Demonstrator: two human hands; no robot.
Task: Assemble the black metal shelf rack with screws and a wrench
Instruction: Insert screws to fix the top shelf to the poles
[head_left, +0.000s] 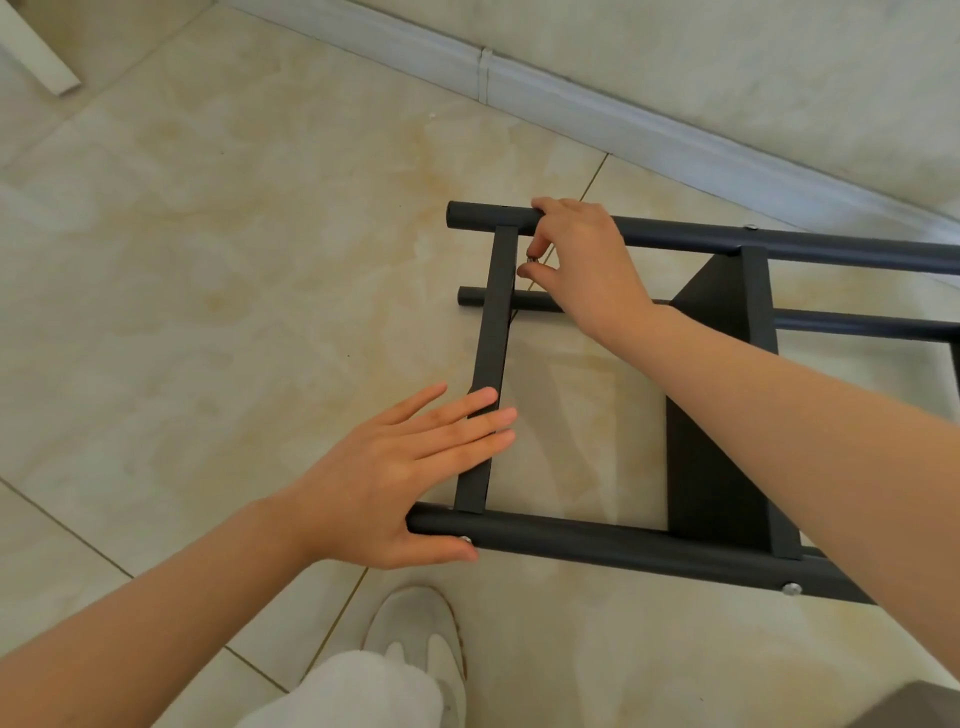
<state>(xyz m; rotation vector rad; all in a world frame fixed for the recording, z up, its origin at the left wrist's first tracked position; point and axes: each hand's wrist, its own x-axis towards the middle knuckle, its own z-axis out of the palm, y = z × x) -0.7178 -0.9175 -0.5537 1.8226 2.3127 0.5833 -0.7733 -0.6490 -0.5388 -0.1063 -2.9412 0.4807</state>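
Note:
The black metal shelf rack (597, 540) lies on its side on the tiled floor, running off the right edge. A flat cross bar (496, 322) joins its far tube (483, 215) to its near tube. My left hand (400, 467) lies flat, fingers straight, against the lower part of that cross bar, with the thumb on the near tube beside a silver screw head (466, 540). My right hand (582, 260) rests over the far tube and pinches a small silver screw (532, 258) at the cross bar's top corner. A black shelf panel (711, 415) stands further right.
A white baseboard (571, 98) runs diagonally along the wall behind the rack. A white furniture leg (36, 52) shows at the top left. My shoe (415, 629) and light trouser leg (353, 696) are at the bottom. Another screw head (791, 588) sits on the near tube.

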